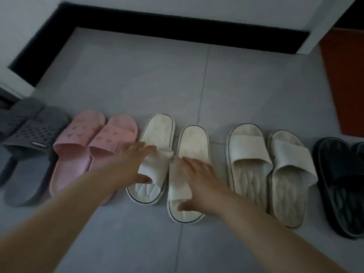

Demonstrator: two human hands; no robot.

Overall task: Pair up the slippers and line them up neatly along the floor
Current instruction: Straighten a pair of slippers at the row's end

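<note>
Five pairs of slippers lie in a row on the grey tile floor [137,79]: grey [25,146], pink [92,146], white [157,134], cream [256,154], black [338,184]. The left hand [134,164] rests on the left white slipper's strap, fingers spread. The right hand [199,180] covers the right white slipper [194,140], fingers spread. That slipper sits nearer the person than its mate.

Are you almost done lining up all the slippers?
Nearly. The grey pair, pink pair, cream pair and black pair already sit side by side in a row. The left hand and right hand rest open on the two white slippers, where the right one sits a bit nearer than its mate. What seems left is evening those two up.
</note>
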